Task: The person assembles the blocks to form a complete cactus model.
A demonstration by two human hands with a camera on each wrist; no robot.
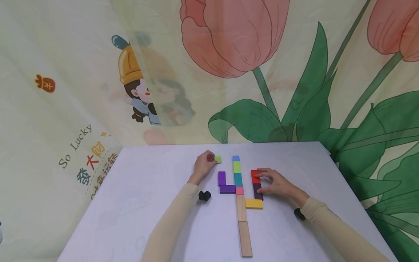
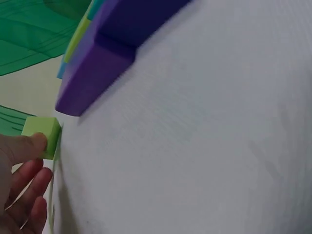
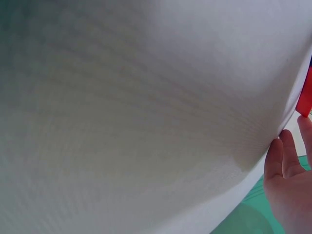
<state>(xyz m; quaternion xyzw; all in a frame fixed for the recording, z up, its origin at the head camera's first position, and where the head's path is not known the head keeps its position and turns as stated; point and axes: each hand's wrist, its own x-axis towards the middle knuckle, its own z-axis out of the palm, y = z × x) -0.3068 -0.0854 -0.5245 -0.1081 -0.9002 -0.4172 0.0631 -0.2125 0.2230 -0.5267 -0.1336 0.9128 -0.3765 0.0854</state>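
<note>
My left hand (image 1: pixel 203 166) pinches a small light green block (image 1: pixel 218 159) between thumb and fingers, left of the column's far end. In the left wrist view, the thumb lies across the face of this green block (image 2: pixel 35 126). My right hand (image 1: pixel 277 183) rests at a red block (image 1: pixel 255 177) and a dark block (image 1: pixel 258 192), which lie end to end. Its fingertips touch the red one near its far end, while the thumb is at the dark one's right side. In the right wrist view, one fingertip meets the end of the red block (image 3: pixel 306 95).
A column runs down the white table (image 1: pixel 131 203): blue (image 1: pixel 236 158), green (image 1: pixel 237 167), teal (image 1: pixel 238 179), pink (image 1: pixel 239 190) and two wooden blocks (image 1: pixel 244 238). Two purple blocks (image 1: pixel 227 189) form an L on its left; a yellow block (image 1: pixel 254 203) extends right.
</note>
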